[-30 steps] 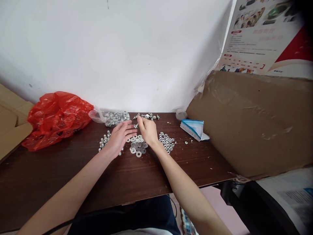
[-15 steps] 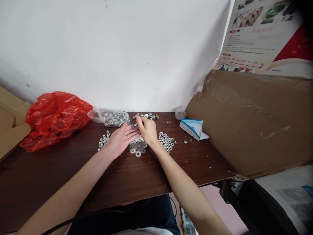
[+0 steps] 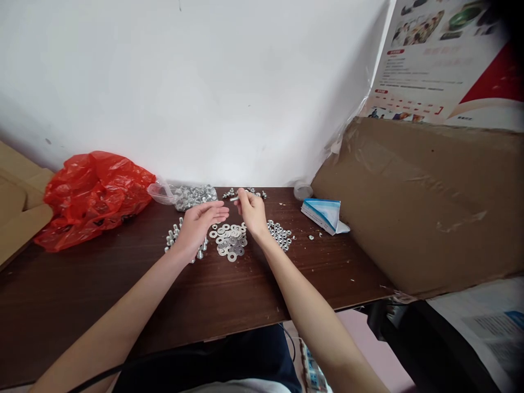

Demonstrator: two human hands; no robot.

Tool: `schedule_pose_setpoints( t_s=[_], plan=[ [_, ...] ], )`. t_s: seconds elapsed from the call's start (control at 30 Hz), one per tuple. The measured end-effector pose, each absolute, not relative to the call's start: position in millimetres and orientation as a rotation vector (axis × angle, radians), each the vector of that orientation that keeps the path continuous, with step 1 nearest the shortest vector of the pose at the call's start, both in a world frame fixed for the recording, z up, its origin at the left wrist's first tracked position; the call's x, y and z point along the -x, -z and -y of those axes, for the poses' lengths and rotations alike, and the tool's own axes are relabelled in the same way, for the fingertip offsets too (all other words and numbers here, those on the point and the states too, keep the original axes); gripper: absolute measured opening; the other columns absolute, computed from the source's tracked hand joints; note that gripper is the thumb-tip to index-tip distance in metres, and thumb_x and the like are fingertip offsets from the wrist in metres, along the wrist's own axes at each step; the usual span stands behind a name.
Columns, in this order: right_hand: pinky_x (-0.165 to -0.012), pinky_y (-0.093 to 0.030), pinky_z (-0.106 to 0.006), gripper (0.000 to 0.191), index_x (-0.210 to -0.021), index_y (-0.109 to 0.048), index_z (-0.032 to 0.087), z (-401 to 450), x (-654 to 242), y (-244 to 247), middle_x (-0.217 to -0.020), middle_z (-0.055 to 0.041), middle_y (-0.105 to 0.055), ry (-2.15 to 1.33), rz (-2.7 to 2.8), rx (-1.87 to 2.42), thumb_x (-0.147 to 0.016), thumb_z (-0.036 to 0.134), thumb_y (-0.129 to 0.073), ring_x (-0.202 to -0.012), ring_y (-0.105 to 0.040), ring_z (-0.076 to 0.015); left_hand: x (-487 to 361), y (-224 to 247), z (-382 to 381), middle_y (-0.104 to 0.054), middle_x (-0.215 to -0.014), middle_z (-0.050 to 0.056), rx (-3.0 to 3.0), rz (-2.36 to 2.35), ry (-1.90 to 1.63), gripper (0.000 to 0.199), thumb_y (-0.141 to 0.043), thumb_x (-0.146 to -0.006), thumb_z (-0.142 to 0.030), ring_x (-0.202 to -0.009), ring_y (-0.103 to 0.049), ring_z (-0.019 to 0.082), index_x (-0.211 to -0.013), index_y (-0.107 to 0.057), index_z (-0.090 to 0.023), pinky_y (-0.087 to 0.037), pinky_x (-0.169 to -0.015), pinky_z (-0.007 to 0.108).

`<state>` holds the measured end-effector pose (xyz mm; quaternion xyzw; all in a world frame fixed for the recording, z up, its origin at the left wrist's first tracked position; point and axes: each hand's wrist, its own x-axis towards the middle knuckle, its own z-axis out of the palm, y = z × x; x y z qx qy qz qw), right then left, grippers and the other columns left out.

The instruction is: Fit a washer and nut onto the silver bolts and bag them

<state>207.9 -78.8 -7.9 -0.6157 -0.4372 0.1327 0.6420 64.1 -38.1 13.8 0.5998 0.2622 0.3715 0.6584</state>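
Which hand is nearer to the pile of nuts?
Right. The right hand is just left of the nuts, toward the wall; the left hand is farther left, by the bolts.

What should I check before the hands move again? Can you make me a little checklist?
1. Right hand has a grip on the metal piece: ok, it is pinched at the fingertips.
2. Left hand is open: ok, its fingers are stretched out.
3. Washers are easy to see: ok, they lie in a pile between the forearms.
4. Nuts are in view: ok, they are to the right of the washers.
5. All the standing bolts can be seen: not ok, the left hand and wrist block some.
6. A washer is on the metal piece: cannot tell, fingers hide part of it.
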Motion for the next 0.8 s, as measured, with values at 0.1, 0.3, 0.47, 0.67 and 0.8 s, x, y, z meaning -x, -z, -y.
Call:
schedule_pose_setpoints(
  t_s=[0.1,0.3,0.47,0.67,0.8],
  plan=[
    [-0.048,-0.034,-0.022,0.039,-0.067,-0.057,0.017,75.4,-213.9,8.8,-0.052,0.0029,-0.05,-0.567,0.769,1.224,-0.094,0.043,-0.046,-0.047,-0.045,-0.0099,-59.9,-13.3,34.4,-0.072,-0.095,0.011,-1.773,-0.647,-0.87,0.024,-0.059,-0.084,-0.028,-0.09,-0.066,0.025,-0.1,-0.07,-0.015,-0.048,-0.092,0.044],
    [-0.058,-0.048,-0.019,0.015,-0.077,-0.062,0.015,77.6,-220.2,1.1,-0.068,-0.0009,-0.065,-1.027,0.39,0.893,-0.089,0.016,-0.052,-0.058,-0.059,-0.0083,-54.8,0.4,25.4,-0.071,-0.089,0.011,-2.435,-0.622,-0.797,0.019,-0.056,-0.083,-0.025,-0.087,-0.061,0.031,-0.084,-0.075,-0.022,-0.04,-0.092,0.047],
    [-0.06,-0.05,-0.018,0.014,-0.077,-0.061,0.016,77.3,-220.2,1.5,-0.072,-0.0015,-0.066,-1.102,0.352,0.808,-0.079,0.003,-0.054,-0.064,-0.061,-0.0088,-54.4,11.3,18.6,-0.07,-0.08,0.011,-2.647,-0.55,-0.743,0.024,-0.051,-0.085,-0.022,-0.09,-0.06,0.031,-0.075,-0.073,-0.022,-0.036,-0.095,0.045],
    [-0.052,-0.039,-0.019,0.011,-0.077,-0.064,0.014,74.5,-218.0,11.2,-0.069,0.0003,-0.063,-0.977,0.648,1.113,-0.075,0.006,-0.057,-0.054,-0.049,-0.0069,-52.2,8.6,16.9,-0.071,-0.099,0.011,-3.072,-0.629,-0.375,0.03,-0.043,-0.09,-0.016,-0.106,-0.057,0.031,-0.092,-0.072,-0.016,-0.038,-0.092,0.047],
    [-0.07,-0.043,-0.026,0.022,-0.089,-0.069,0.016,73.1,-212.8,19.7,-0.083,-0.0033,-0.065,-0.528,1.21,1.65,-0.083,0.006,-0.05,-0.07,-0.055,-0.0126,-51.8,8.8,14.9,-0.07,-0.102,0.008,-3.116,-0.636,-0.315,0.026,-0.047,-0.088,-0.014,-0.106,-0.056,0.028,-0.093,-0.072,-0.018,-0.041,-0.091,0.043]
  ],
)
